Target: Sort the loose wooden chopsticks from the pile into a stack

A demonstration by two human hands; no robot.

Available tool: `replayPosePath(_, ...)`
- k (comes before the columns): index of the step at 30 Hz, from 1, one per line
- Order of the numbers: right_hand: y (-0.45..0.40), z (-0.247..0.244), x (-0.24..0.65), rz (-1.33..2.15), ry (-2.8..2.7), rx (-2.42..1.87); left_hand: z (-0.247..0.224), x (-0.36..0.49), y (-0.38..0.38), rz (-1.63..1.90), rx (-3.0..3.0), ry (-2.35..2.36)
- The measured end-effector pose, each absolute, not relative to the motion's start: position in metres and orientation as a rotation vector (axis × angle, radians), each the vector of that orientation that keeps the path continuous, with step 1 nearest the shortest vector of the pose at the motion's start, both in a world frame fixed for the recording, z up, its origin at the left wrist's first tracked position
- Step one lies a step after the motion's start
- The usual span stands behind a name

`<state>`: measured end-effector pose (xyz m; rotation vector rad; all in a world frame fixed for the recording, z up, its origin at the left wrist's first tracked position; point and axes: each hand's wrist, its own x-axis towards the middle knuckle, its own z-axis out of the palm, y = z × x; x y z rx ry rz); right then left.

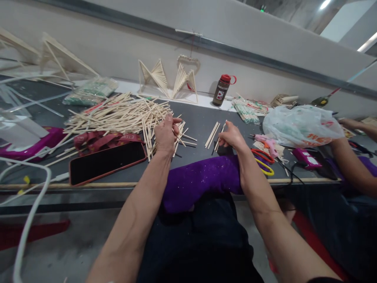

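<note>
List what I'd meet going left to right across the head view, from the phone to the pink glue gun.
Phone → left hand → small row of loose sticks → right hand → pink glue gun.

Place: craft workshop | landmark: red-capped bottle (220,90) | left of bottle: stick models (159,80), loose stick pile (118,116) | right of bottle: pink glue gun (269,144), co-worker's arm (352,165) | around bottle: long shared tabletop (193,120)
</note>
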<state>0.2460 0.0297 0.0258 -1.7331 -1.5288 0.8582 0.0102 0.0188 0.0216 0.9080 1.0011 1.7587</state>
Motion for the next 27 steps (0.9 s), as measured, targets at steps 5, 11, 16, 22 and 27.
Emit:
replayPosePath(5, 0.029, 0.023, 0.241, 0.543, -1.848, -1.985, 0.023, 0.007, 0.021, 1.858, 0.809, 1.009)
replayPosePath(11, 0.034, 0.028, 0.197, 0.21, -2.426, -1.565, 0.021, 0.006, 0.023, 1.868, 0.821, 1.027)
replayPosePath(16, 0.047, 0.026, 0.176, 0.124, -2.614, -1.529, 0.021, 0.007, 0.023, 1.853, 0.872, 1.067)
replayPosePath(22, 0.046, 0.025, 0.193, 0.708, -2.063, -1.507, 0.019, 0.007, 0.023, 1.828, 0.889, 1.091)
replayPosePath(27, 0.037, 0.027, 0.192, 1.151, -1.703, -1.323, 0.018, 0.007, 0.021, 1.619, 0.797, 1.048)
